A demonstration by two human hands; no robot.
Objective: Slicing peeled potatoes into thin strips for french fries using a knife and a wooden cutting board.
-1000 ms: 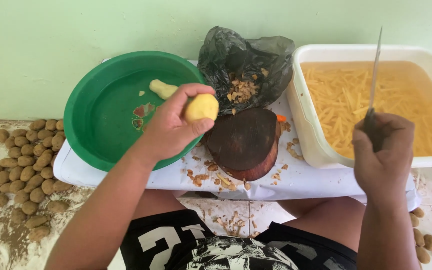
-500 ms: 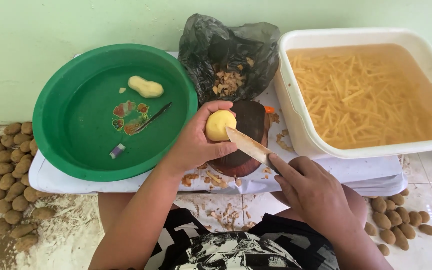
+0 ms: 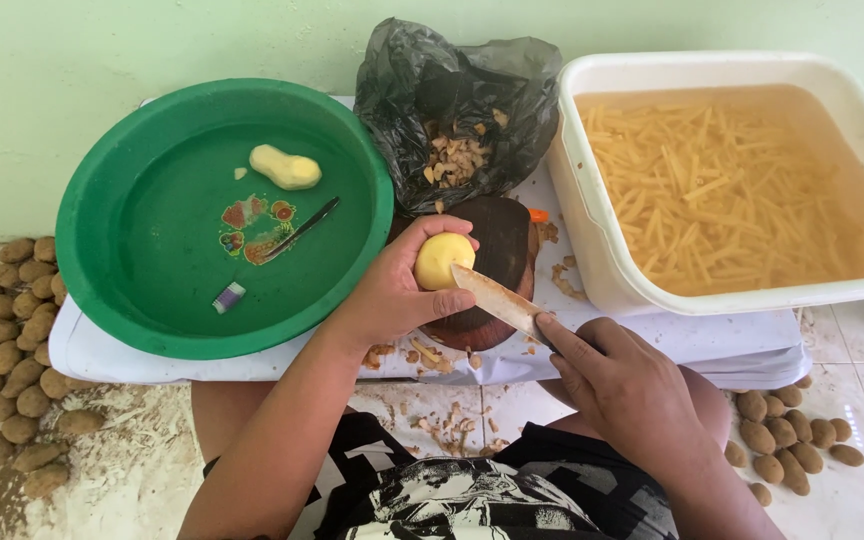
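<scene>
Potato (image 3: 443, 261), peeled and yellow, sits at frame centre, pinched in my left hand (image 3: 392, 290) over the dark wooden board (image 3: 497, 262). From lower right, my right hand (image 3: 632, 395) is wrapped tight round the knife (image 3: 497, 298), forefinger along the spine, blade tip touching the potato. I judge the danger is a slip: the wet flesh could roll in my grip and send the edge toward my left fingers. Further up, the black bag of peelings (image 3: 457, 120), the green basin (image 3: 142, 290) and the white tub of cut strips (image 3: 592, 250) crowd the board closely.
</scene>
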